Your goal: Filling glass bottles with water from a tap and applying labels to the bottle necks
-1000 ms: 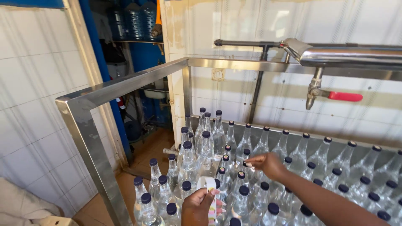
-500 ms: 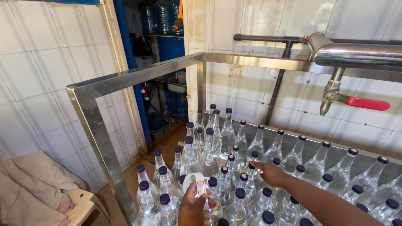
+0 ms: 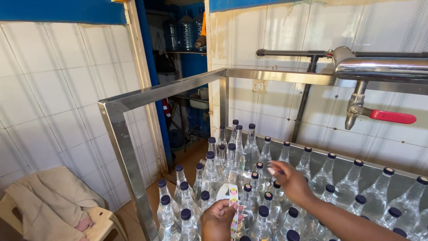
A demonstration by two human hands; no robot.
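Head view: white-tiled walls enclosed the station, with a blue-framed doorway behind. A stainless steel frame ran around a tabletop packed with clear plastic bottles, upright, dark blue caps on, standing close together. A steel pipe crossed overhead at right, carrying a tap with a red handle. The left hand was closed around a strip of small round labels, which hung down just in front of the bottles. The right hand was stretched out over the bottle caps, fingers pinched at one cap; whether it held anything could not be told. A beige cloth lay on a seat at lower left.
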